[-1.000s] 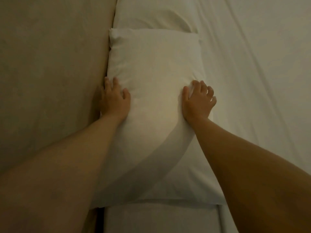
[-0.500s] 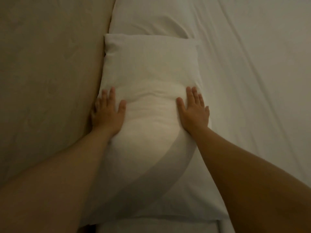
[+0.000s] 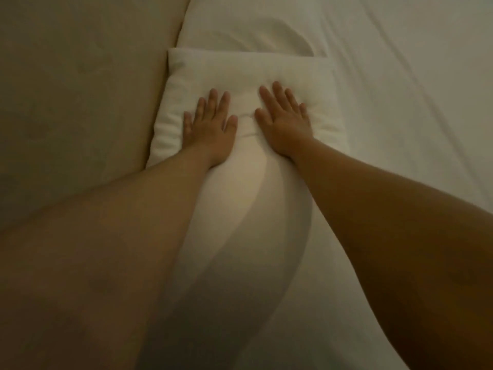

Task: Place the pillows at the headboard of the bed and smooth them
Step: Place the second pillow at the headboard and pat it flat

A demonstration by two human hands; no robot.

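Both hands, left hand (image 3: pixel 210 126) and right hand (image 3: pixel 284 122), have slid inward from the near pillow's (image 3: pixel 240 198) edges, now pressing flat-fingered, holding nothing; smoothing is underway.

We find no readable text, labels, brands, numbers or signs on anything in view.

Two bare forearms come in from the bottom edge, one on each side, with no sleeve showing anywhere along them. The left hand (image 3: pixel 210 126) and the right hand (image 3: pixel 286 124) are both uncovered: no glove, ring, watch or band shows at the wrists or on the fingers (image 3: pixel 213 98). The nails look short and plain, though dim light blurs finer detail.
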